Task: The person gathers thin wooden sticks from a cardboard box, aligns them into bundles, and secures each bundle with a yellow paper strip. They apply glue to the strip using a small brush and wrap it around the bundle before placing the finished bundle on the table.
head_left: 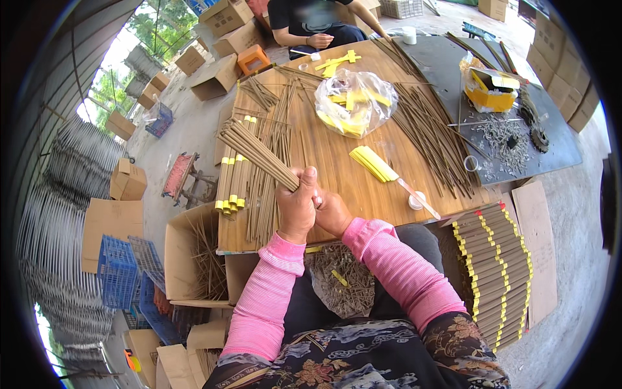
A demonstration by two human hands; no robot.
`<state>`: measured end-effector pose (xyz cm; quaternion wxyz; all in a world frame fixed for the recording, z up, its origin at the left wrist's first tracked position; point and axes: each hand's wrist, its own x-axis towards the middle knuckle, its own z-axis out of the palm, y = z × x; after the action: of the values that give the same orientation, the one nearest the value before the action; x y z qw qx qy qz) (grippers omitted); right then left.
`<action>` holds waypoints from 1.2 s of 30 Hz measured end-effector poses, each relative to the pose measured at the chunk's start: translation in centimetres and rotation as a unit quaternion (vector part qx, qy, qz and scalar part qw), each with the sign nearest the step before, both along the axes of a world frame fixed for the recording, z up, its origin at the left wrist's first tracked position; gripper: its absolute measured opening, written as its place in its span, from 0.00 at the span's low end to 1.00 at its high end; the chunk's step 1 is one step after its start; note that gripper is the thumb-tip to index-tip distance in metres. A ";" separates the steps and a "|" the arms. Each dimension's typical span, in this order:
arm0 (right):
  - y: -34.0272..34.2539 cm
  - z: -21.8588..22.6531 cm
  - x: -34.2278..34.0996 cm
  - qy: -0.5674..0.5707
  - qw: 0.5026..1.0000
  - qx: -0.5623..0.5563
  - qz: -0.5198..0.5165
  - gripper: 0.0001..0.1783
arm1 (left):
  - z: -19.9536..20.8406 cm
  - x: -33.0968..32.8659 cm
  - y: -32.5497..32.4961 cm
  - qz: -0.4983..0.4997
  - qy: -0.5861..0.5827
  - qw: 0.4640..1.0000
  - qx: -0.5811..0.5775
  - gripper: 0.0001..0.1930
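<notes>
the left hand (297, 207) is gripping a bundle of brown sticks (259, 153) tight, its far end angling up-left over the wooden table (337, 168). the right hand (332, 212) is pressing against it, its grip hidden.

Bundle (259, 154): thin brown sticks, gathered tight, roughly round in section. Lower end is gripped in the left hand (297, 209) above the near edge of the wooden table; right hand (332, 211) sits just beside it, touching the same end. The bundle tilts up and away to the left, free end fanned slightly and cut fairly flush. It's off the table surface, crossing over the loose sticks lying there. No yellow band visible on it. Whether the right hand actually grips the sticks or only a small pale item at the fingertips: can't tell.
</notes>
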<state>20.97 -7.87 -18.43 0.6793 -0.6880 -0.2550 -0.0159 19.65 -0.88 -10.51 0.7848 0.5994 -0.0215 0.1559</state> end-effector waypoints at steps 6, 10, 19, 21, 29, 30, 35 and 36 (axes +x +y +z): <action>0.0 -0.5 0.0 0.010 0.999 -0.048 0.019 0.12 | 2.1 -0.6 0.7 -0.030 -0.082 0.996 -0.030 0.16; 1.6 -3.9 0.4 0.027 0.999 0.029 0.030 0.12 | -0.8 -0.3 1.2 0.020 -0.025 0.999 -0.001 0.14; -0.8 0.9 -3.7 0.077 0.991 -0.060 0.094 0.12 | 4.8 -3.5 0.8 -0.026 -0.004 0.996 -0.089 0.14; -1.0 1.5 -4.8 0.081 0.991 -0.052 0.094 0.12 | 5.4 -4.2 1.0 -0.038 0.009 0.989 -0.140 0.14; -2.3 4.5 -10.1 0.059 0.995 -0.046 0.067 0.10 | 5.6 -8.9 -0.9 0.003 0.045 0.994 -0.103 0.10; -2.4 4.7 -10.7 0.053 0.996 -0.050 0.054 0.10 | 5.9 -9.2 -1.1 -0.006 0.039 0.995 -0.095 0.10; -5.0 6.0 -11.7 -0.016 0.961 -0.159 0.226 0.23 | 9.7 -12.2 -0.3 -0.029 0.039 0.999 -0.016 0.07; -5.7 5.8 -11.8 -0.040 0.961 -0.135 0.240 0.28 | 10.1 -12.8 0.5 -0.045 0.054 0.997 -0.019 0.07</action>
<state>9.22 -13.57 -12.60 0.5534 -0.6906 -0.4393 0.1540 6.80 -0.43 -0.37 0.8026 0.5900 -0.0032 0.0883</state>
